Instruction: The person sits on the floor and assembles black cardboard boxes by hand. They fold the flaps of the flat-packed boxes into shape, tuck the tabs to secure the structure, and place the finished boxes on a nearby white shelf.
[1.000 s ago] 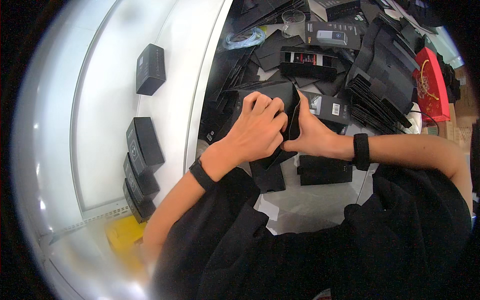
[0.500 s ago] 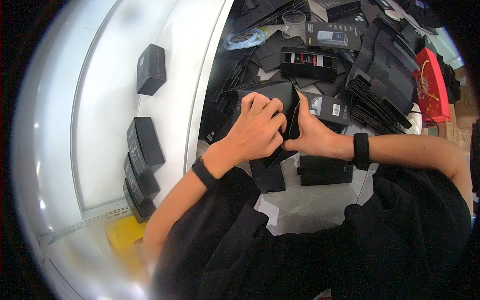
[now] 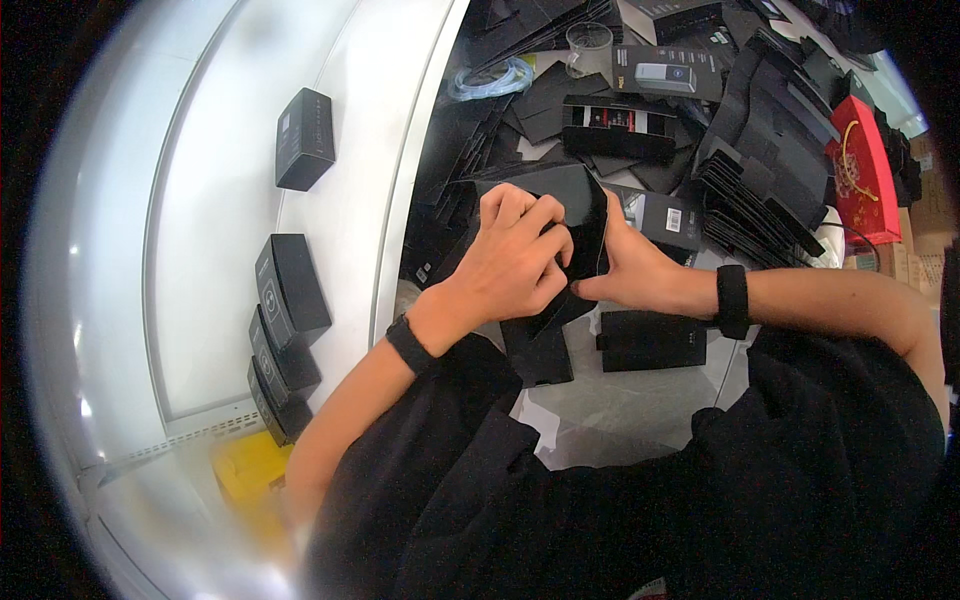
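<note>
Between my hands is a black cardboard box [image 3: 584, 205], tilted, with a panel bulging on its right side. My left hand [image 3: 512, 255] lies over its near left part with fingers curled against it. On its right side my right hand [image 3: 630, 262] grips the panel, thumb at the near lower edge and fingers partly hidden behind. A dark wristband shows on each wrist. Just below the hands lie a flat black carton piece [image 3: 540, 352] and a closed black carton [image 3: 653, 342].
Several finished black boxes [image 3: 293, 290] stand on the white shelf [image 3: 215, 330] at left. Flattened black cartons [image 3: 765, 120] are heaped across the table's far side, with an open carton [image 3: 618, 128], a clear cup [image 3: 589, 48], a coiled blue tube [image 3: 492, 78] and a red gift bag [image 3: 866, 172].
The box's right panel has swung outward and bulges more, and my right hand has shifted slightly right with it. My left hand stays in nearly the same place.
</note>
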Tool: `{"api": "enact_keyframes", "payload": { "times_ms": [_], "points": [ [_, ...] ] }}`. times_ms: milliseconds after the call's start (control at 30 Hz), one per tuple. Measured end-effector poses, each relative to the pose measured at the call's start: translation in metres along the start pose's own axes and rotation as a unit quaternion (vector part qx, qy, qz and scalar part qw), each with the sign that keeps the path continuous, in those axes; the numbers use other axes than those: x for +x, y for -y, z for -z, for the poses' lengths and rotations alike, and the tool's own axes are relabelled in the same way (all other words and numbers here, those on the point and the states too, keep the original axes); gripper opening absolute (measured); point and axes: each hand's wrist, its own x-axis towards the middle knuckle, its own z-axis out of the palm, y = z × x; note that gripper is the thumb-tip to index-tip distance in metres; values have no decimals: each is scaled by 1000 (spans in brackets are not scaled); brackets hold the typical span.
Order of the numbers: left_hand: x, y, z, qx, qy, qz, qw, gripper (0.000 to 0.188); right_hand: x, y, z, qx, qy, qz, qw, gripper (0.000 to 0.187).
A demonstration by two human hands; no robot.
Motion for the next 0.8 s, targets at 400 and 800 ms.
{"api": "enact_keyframes", "payload": {
  "times_ms": [400,800],
  "points": [
    [-1,0,-3,14,13,-2,1000,11,5,-17,-10,5,-37,26,999,112],
    [-4,11,6,39,-29,-2,999,13,10,-7,-7,51,-52,78,994,101]
  ]
}}
